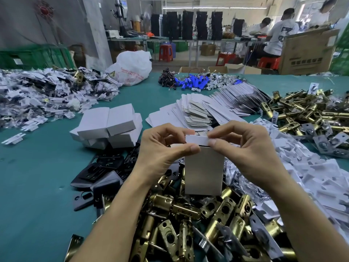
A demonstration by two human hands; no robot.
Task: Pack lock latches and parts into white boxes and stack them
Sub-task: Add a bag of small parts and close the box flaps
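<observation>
**Both hands closing the top flap of an upright white box**

A small white box [204,174] stands upright in the middle foreground. Its base rests among a heap of brass lock latches [181,210] on the teal surface [37,186]. Its top flap [196,139] is raised and folded over at the mouth of the box.

The left hand [162,148] pinches the left end of the flap, with the thumb beneath and the curled fingers [179,131] above. The right hand [245,148] pinches the right end in the same way, its fingers [226,127] bent over the top edge and the thumb pressed against the front. Both hands are closed on the flap, and neither holds anything else. Whether anything lies inside the box cannot be told.

Just left of the hands lies a loose stack of closed white boxes [109,125], some tilted against each other. Black metal plates [105,167] are spread in front of that stack, touching the latch heap. Behind the hands, flat unfolded box blanks [198,110] fan out in overlapping rows.

White card inserts [311,182] are piled to the right, with a second heap of brass latches [302,112] beyond them. A wide mound of bagged small parts [47,95] covers the far left of the surface. Blue cylinders [192,83] with wires and a white plastic bag [132,67] sit at the far edge.
</observation>
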